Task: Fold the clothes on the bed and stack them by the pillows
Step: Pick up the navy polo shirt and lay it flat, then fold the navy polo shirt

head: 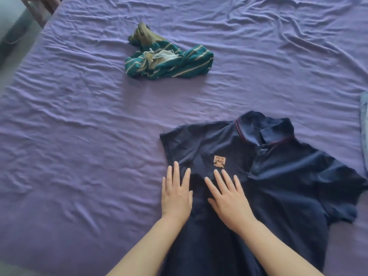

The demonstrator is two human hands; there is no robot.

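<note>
A navy polo shirt (278, 176) lies face up on a bed, collar toward one o'clock, as a person flattens its chest with both palms. The left hand (176, 196) rests at the shirt's nine o'clock edge, just below the sleeve, fingers straight and slightly apart. The right hand (227, 198) presses beside it, fingers spread and straight, tips touching the lower edge of the small orange chest badge (219, 161). Neither hand grips the cloth; the flat contact looks meant to smooth out creases and pin the body before a sleeve is turned in. The sleeve at four o'clock is spread wide, which suggests no fold has yet been made.

Well apart, at eleven o'clock from the shirt, a crumpled teal striped garment (171, 62) lies in a heap, with an olive piece of clothing (145, 35) touching its far end; both appear to await folding. At three o'clock a sliver of pale blue fabric (364, 120) enters at the frame's edge; what it is cannot be told.

The purple bedsheet (79, 146) is wrinkled all over, a soft surface that may shift under sliding hands. At ten o'clock, in the far corner, part of a wooden bed frame (39, 8) and dim floor show. No pillows are in view.
</note>
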